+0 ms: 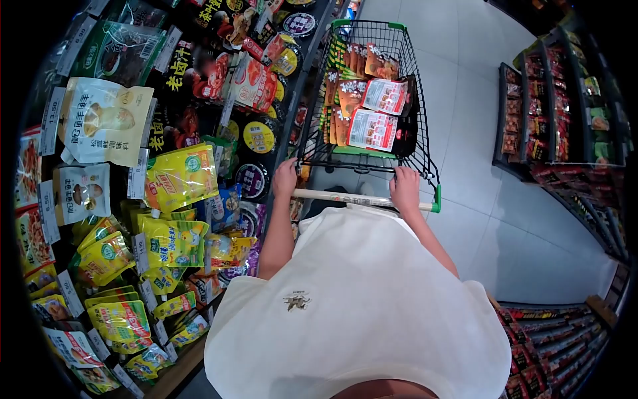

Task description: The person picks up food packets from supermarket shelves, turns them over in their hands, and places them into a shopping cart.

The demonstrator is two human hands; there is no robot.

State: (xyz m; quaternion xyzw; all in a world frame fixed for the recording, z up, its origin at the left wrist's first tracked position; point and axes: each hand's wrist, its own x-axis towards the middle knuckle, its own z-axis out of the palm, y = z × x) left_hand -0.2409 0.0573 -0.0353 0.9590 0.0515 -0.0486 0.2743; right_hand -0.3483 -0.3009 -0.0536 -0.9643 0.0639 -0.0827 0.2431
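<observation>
A shopping cart (420, 139) with a black wire basket and green corners stands in front of me. Its pale handle bar (345, 197) runs across just ahead of my white shirt. At the basket's near left corner, my left hand (286, 178) is closed on the cart's edge. My right hand (405, 189) has its fingers curled over the near rim of the basket, close to the right end of the bar. Inside the basket lie several orange-brown packets (352, 98) and two red and white packets (373, 129), grouped together.
Shelves on the left hold yellow pouches (179, 176), a large cream pouch (106, 120), round tubs (259, 137) and price tags. A grey tiled floor (465, 133) stretches right of the cart. Racks of snacks (558, 100) stand at the far right, and another shelf (558, 339) lower right.
</observation>
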